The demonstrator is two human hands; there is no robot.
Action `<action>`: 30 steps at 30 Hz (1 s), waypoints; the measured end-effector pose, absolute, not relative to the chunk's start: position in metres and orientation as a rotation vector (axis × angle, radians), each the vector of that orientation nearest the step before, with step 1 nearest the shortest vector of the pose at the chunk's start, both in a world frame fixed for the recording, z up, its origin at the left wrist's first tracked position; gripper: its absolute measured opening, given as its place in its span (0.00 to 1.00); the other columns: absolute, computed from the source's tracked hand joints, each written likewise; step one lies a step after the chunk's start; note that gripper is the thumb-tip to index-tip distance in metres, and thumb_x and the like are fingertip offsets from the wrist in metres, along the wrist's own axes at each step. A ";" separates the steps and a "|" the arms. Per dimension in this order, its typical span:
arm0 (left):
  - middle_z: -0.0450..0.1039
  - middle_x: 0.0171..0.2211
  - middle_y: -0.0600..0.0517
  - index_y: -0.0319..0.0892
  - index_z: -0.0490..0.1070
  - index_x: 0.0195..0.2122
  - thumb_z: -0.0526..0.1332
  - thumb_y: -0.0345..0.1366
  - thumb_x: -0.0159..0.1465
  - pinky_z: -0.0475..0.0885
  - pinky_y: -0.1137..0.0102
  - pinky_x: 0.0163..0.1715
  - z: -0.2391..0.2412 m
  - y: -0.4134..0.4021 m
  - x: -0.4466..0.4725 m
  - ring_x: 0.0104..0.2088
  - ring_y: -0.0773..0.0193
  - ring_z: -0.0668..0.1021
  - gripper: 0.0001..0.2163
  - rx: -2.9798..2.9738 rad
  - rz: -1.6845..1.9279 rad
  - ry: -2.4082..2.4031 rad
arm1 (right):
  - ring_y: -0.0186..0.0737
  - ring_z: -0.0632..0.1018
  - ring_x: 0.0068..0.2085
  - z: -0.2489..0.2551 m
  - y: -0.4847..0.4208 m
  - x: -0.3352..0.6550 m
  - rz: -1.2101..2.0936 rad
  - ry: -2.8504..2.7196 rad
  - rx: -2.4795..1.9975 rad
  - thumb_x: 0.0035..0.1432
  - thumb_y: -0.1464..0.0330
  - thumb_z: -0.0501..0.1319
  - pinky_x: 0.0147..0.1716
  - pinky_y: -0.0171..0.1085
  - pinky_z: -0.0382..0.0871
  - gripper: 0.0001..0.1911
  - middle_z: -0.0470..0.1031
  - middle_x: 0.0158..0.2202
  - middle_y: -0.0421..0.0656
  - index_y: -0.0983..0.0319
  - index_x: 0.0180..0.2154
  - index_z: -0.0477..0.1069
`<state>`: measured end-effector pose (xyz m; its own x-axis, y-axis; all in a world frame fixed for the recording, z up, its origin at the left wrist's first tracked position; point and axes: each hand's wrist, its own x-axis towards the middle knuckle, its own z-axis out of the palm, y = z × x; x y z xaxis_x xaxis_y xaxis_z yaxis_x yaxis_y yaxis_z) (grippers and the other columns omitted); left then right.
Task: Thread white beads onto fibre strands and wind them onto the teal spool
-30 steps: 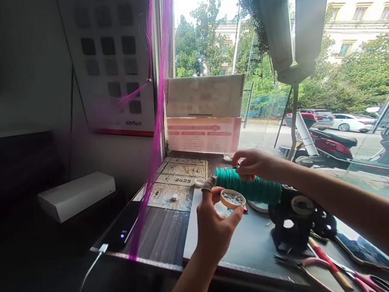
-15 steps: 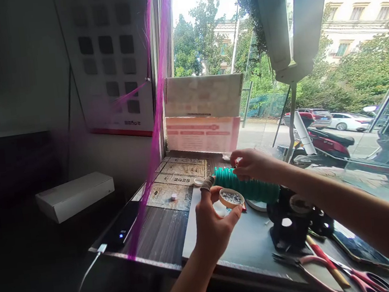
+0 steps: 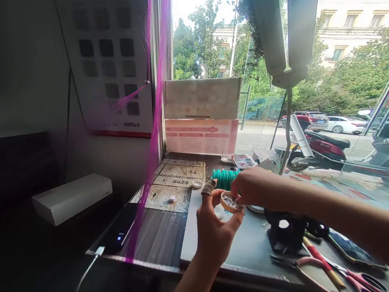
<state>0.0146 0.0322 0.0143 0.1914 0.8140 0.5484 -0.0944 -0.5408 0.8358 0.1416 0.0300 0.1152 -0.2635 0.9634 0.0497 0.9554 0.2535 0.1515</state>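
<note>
Near the middle of the frame, a dull grey-brown wrap point(image 3: 208, 187) circles one finger of the left hand point(image 3: 213, 230), ridged in narrow bands. The left forearm point(image 3: 190, 275), lower middle, and right forearm point(image 3: 328, 206), lower right, are bare.

A red scooter point(image 3: 331, 147) and white car point(image 3: 346, 125) stand outside.

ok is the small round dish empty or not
Not empty: the dish in the left hand shows small whitish pieces inside; how full, I cannot tell.
</note>
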 end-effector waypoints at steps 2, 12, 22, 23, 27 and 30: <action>0.73 0.38 0.51 0.43 0.61 0.43 0.64 0.31 0.52 0.68 0.68 0.41 0.014 0.030 0.017 0.40 0.62 0.75 0.18 1.679 1.455 0.673 | 0.33 0.69 0.24 0.114 0.026 0.133 0.277 2.337 1.866 0.43 0.72 0.58 0.21 0.32 0.50 0.06 0.70 0.20 0.41 0.60 0.24 0.75; 0.73 0.37 0.51 0.43 0.62 0.40 0.63 0.30 0.51 0.69 0.68 0.39 0.018 0.032 0.021 0.37 0.62 0.76 0.16 1.672 1.470 0.686 | 0.28 0.61 0.19 0.115 0.035 0.137 0.340 2.323 1.826 0.44 0.74 0.56 0.20 0.32 0.47 0.08 0.64 0.17 0.39 0.62 0.20 0.73; 0.72 0.37 0.51 0.42 0.62 0.38 0.64 0.32 0.50 0.69 0.67 0.40 0.018 0.033 0.025 0.38 0.62 0.76 0.15 1.655 1.457 0.720 | 0.30 0.67 0.18 0.126 0.057 0.192 -0.751 2.651 2.326 0.41 0.65 0.61 0.21 0.32 0.62 0.10 0.66 0.14 0.37 0.63 0.16 0.66; 0.72 0.37 0.51 0.42 0.61 0.39 0.64 0.32 0.50 0.69 0.68 0.39 0.018 0.033 0.025 0.38 0.62 0.76 0.16 1.654 1.453 0.724 | 0.30 0.68 0.18 0.124 0.060 0.197 -0.876 2.638 2.325 0.40 0.63 0.62 0.21 0.32 0.63 0.11 0.67 0.14 0.37 0.63 0.16 0.66; 0.72 0.37 0.51 0.43 0.61 0.40 0.64 0.33 0.51 0.70 0.68 0.37 0.018 0.034 0.025 0.38 0.62 0.76 0.17 1.655 1.437 0.726 | 0.29 0.68 0.18 0.117 0.066 0.203 -1.041 2.580 2.338 0.39 0.61 0.64 0.19 0.31 0.62 0.13 0.68 0.14 0.37 0.63 0.16 0.66; 0.72 0.36 0.51 0.43 0.61 0.40 0.64 0.32 0.51 0.70 0.68 0.38 0.018 0.034 0.025 0.38 0.62 0.76 0.17 1.661 1.439 0.728 | 0.28 0.67 0.17 0.117 0.066 0.201 -1.009 2.591 2.337 0.41 0.63 0.63 0.17 0.31 0.60 0.13 0.67 0.13 0.36 0.63 0.15 0.66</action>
